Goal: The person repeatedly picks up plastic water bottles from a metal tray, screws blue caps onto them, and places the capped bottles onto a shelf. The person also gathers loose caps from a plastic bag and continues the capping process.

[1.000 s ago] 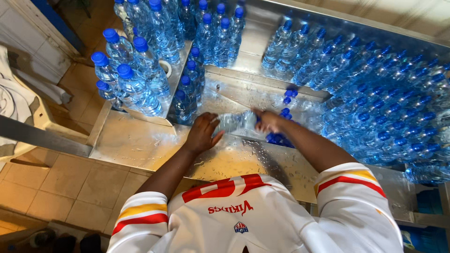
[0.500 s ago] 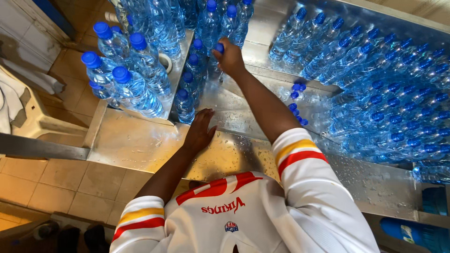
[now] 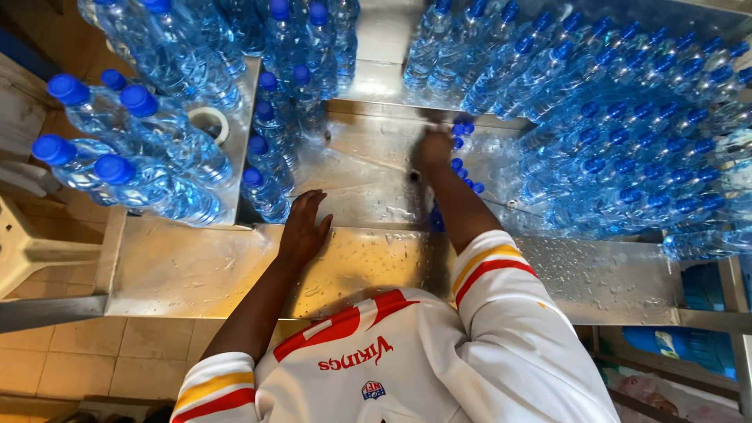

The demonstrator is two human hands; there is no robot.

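1. Wet steel surface, water bottles packed all round.
2. Left hand rests flat, fingers spread.
3. Right hand looks closed on blue-capped bottles mid-surface; blurry though.
4. Full, heavy-ish, slick, squashy; probably grab necks.

A white roll of tape lies among upright clear plastic bottles on a wet steel shelf. Tan floor tiles show below, beside a pale plastic chair.

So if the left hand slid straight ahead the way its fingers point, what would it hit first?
Probably the nearest upright clear plastic bottle with a blue cap; the left hand lies flat on the wet steel table, though depth is unclear.
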